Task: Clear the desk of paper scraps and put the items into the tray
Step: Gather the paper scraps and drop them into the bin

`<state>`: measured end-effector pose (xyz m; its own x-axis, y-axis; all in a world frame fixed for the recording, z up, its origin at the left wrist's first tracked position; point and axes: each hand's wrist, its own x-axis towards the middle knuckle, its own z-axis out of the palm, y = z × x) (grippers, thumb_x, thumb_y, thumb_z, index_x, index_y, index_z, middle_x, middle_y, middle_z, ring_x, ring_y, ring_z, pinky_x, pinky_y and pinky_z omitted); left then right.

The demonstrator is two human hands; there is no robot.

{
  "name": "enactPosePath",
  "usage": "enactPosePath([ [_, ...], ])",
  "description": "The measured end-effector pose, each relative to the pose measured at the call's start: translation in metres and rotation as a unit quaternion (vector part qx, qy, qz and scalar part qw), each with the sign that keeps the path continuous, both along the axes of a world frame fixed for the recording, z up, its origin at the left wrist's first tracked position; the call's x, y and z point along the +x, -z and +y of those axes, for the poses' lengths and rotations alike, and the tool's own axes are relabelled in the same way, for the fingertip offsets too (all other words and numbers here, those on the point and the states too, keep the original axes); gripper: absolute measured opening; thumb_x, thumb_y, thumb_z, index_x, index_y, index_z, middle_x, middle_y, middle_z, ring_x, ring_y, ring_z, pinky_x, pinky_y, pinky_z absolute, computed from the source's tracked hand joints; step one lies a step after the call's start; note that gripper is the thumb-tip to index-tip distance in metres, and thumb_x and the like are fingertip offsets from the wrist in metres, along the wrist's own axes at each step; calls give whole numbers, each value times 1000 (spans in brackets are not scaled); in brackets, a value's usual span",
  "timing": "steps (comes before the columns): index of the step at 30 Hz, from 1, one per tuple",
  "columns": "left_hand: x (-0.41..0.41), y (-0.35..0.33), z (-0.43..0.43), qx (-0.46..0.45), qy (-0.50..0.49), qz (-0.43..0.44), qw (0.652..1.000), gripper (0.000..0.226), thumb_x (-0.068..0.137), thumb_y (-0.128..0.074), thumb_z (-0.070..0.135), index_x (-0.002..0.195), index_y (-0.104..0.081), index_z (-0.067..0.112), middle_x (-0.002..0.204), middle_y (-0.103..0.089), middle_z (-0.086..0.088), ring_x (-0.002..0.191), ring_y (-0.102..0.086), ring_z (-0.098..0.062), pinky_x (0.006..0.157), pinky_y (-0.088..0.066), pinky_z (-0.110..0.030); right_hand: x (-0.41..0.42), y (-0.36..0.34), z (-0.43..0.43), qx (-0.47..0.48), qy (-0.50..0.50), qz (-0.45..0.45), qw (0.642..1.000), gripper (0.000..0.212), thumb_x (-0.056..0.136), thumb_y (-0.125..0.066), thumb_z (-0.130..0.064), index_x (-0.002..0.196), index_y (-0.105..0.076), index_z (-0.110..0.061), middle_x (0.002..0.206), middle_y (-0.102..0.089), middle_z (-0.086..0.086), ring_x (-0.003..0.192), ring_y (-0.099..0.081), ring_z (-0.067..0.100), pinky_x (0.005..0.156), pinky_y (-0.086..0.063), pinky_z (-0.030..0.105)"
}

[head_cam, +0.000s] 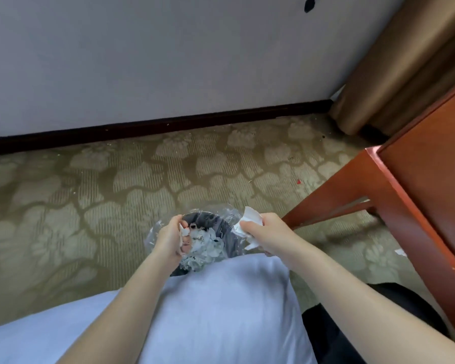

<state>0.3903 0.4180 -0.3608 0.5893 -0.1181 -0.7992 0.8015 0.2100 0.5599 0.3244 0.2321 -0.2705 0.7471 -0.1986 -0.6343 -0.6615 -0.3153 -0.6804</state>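
- Waste bin [227, 233] – dark inside, lined with a clear plastic bag [153, 233] – stands on the patterned carpet [90, 193], just beside the foot of the desk leg [339, 191].
- Left hand [172, 239]: over the bin's left rim, fingers curled inward and pinching small scraps [183, 230] of white paper.
- Right hand [269, 236]: at the bin's right rim, fingers and thumb closed round a crumpled paper [250, 222]; the white sheet sticks out from the fist toward the bin's opening.
- Inside the bin: a heap of torn white paper pieces [206, 245] on the bottom, between the two hands.
- One loose white scrap [401, 252] lies on the carpet to the right of the bin, close under the desk's edge.
- Desk [431, 179]: reddish-brown wood, along the right side of the view – its top is not visible, tray not in view.
- A tan curtain [405, 61] hangs in the far right corner, reaching the carpet by the dark skirting board [155, 124].
- Person's pale blue shirt [208, 311] covers the bin's near rim.
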Motion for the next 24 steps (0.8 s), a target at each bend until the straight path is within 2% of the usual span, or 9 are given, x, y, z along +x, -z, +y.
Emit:
enactPosePath([
  [3, 5, 29, -1, 107, 67, 11, 992, 30, 95, -43, 31, 74, -52, 12, 37, -45, 2, 38, -39, -16, 45, -27, -25, 17, 29, 9, 22, 17, 50, 998, 13, 86, -48, -19, 75, -44, -15, 60, -34, 2, 51, -32, 18, 39, -18, 16],
  [8, 13, 57, -5, 190, 147, -9, 971, 24, 93, -42, 28, 91, -60, 13, 45, -43, -4, 46, -38, -19, 52, -33, -27, 39, 72, 31, 35, 45, 114, 992, 20, 90, -48, -19, 71, -46, -14, 59, -40, 2, 46, -35, 13, 34, -22, 13],
  [10, 15, 64, -4, 217, 151, -22, 964, 29, 95, -41, 32, 106, -60, 13, 70, -52, 0, 61, -47, -18, 59, -34, -28, 45, 85, 38, 40, 48, 137, 989, 19, 90, -47, -20, 72, -47, -15, 60, -45, 3, 45, -40, 13, 34, -24, 12],
  [11, 17, 68, -3, 221, 153, -18, 963, 34, 96, -39, 34, 115, -58, 13, 89, -57, 0, 78, -54, -21, 67, -37, -29, 48, 90, 41, 51, 55, 148, 986, 18, 91, -47, -21, 74, -48, -15, 63, -46, 4, 47, -43, 13, 35, -28, 13],
  [13, 20, 74, -1, 220, 153, 9, 963, 41, 98, -35, 36, 127, -53, 12, 127, -52, -4, 115, -48, -27, 86, -36, -36, 52, 97, 45, 81, 69, 174, 979, 12, 92, -47, -25, 88, -54, -16, 77, -49, 4, 64, -54, 14, 41, -44, 17],
  [14, 22, 75, 1, 218, 153, 20, 964, 43, 98, -34, 36, 127, -52, 12, 134, -48, -6, 122, -44, -28, 90, -35, -38, 53, 99, 47, 96, 75, 189, 974, 15, 92, -48, -27, 100, -55, -17, 90, -50, 4, 73, -55, 15, 47, -51, 21],
  [18, 23, 82, 3, 210, 185, 16, 960, 41, 96, -37, 33, 129, -52, 12, 135, -49, -6, 120, -45, -26, 89, -32, -35, 53, 99, 45, 131, 80, 220, 963, 34, 94, -49, -31, 126, -47, -20, 124, -47, 6, 87, -55, 16, 59, -59, 30],
  [21, 24, 82, 5, 215, 209, -20, 954, 38, 96, -39, 29, 127, -53, 12, 126, -54, -5, 115, -49, -23, 88, -34, -33, 51, 95, 40, 132, 83, 195, 968, 32, 95, -47, -27, 126, -48, -17, 123, -51, 6, 98, -56, 18, 57, -58, 30],
  [24, 20, 75, 2, 217, 249, -75, 941, 26, 95, -40, 26, 110, -58, 14, 112, -61, -4, 102, -56, -18, 78, -39, -31, 41, 90, 31, 128, 90, 164, 974, 26, 95, -47, -24, 118, -53, -15, 109, -57, 5, 89, -58, 16, 57, -56, 28],
])
